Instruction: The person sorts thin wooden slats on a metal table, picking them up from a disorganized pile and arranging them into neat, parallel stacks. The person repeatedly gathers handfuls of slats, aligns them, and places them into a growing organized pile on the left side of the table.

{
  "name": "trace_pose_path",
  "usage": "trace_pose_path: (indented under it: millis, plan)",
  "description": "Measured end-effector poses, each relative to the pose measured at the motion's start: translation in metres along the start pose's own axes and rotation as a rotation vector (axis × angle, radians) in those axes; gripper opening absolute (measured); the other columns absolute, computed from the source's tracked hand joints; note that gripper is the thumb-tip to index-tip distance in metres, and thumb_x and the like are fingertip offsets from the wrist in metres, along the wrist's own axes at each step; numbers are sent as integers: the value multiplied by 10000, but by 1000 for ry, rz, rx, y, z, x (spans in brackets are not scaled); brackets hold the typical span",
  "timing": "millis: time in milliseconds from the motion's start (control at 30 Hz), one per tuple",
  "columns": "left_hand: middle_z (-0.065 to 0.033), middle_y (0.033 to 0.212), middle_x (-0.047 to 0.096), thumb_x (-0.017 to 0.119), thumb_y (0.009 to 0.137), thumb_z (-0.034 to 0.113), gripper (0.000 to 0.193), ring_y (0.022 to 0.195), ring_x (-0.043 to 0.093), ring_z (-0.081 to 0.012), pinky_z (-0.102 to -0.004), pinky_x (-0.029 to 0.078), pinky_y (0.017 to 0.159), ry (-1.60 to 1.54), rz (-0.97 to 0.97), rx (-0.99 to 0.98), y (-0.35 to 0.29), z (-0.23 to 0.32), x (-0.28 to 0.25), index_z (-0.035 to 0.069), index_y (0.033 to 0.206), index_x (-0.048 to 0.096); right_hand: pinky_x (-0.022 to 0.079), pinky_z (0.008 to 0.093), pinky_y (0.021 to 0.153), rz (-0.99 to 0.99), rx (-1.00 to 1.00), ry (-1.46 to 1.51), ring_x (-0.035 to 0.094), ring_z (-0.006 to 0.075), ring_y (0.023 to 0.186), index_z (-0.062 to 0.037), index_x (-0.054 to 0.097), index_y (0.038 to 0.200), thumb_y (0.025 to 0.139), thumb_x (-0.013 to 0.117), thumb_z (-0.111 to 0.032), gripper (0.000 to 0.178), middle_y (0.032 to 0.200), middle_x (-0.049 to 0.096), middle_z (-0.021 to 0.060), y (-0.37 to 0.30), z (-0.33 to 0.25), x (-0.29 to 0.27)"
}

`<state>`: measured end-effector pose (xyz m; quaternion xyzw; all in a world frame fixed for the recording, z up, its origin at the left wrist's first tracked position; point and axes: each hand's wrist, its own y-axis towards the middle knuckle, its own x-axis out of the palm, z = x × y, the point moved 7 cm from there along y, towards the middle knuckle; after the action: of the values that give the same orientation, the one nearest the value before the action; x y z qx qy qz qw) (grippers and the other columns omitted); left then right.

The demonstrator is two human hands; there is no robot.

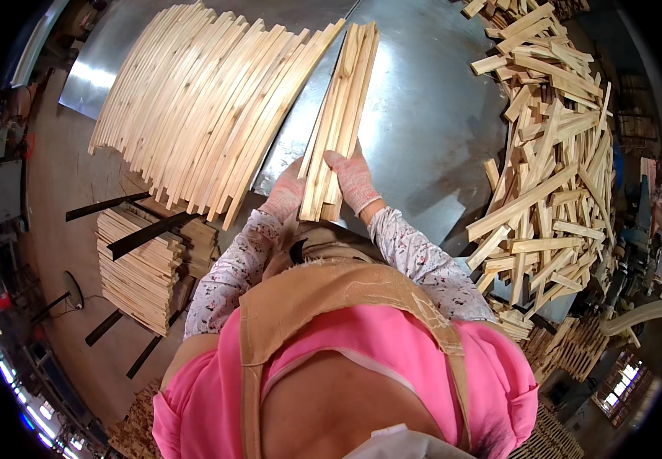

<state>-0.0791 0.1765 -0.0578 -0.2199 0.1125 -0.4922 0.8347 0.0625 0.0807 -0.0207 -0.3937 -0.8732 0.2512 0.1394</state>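
Observation:
Between my two gloved hands is a small bundle of long wooden strips [344,99], lying lengthwise on the metal table [423,99]. My left hand [286,188] grips the bundle's near left side, its fingers partly hidden by the wood. On the opposite side, my right hand [352,177] has its thumb over the top of the strips and its other fingers out of sight against the side. Just left of the bundle, a broad row of similar wooden strips [201,99] lies side by side, with uneven ends.
A big jumbled heap of short wooden pieces [557,168] covers the table's right side. Below the row at left, a stack of strips [140,260] stands beside dark metal bars [147,236] that jut outward. More stacked wood [568,348] is at lower right.

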Motion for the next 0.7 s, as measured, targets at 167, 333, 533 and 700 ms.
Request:
trace_pose_path:
  millis: [167, 333, 533, 700]
  plan:
    - [-127, 1273, 734, 672, 1035, 163, 478, 1153, 688, -218, -315, 553, 1017, 99, 36, -113, -10, 4, -11, -12, 1475, 601, 522, 407, 1123, 218, -57, -260, 674, 423, 1247, -4, 284, 1665, 949, 713, -218, 862, 1428, 636, 295, -8, 30, 4]
    - [-132, 1208, 733, 769, 963, 216, 586, 1086, 678, -227, -347, 546, 983, -234, 115, -205, -7, -32, -18, -60, 1448, 591, 480, 408, 1198, 141, 107, -474, 626, 469, 1341, -33, 124, 1732, 969, 697, -265, 982, 1574, 505, 365, -17, 48, 20]
    - [-145, 1286, 717, 866, 907, 356, 853, 1157, 681, -249, -362, 559, 1019, -185, -146, -159, -44, 37, -34, -36, 1560, 483, 592, 467, 976, -60, 207, -770, 728, 412, 1106, -57, 207, 1709, 1030, 650, -449, 901, 1214, 670, 321, -44, 16, 39]
    - [-102, 1209, 721, 830, 950, 339, 766, 1080, 689, -206, -344, 578, 950, -572, -274, -142, -67, 55, -57, 30, 1566, 497, 602, 462, 865, -424, -213, -1097, 745, 408, 947, -24, 534, 1493, 1022, 657, -438, 639, 1041, 762, 253, -15, 27, 111]
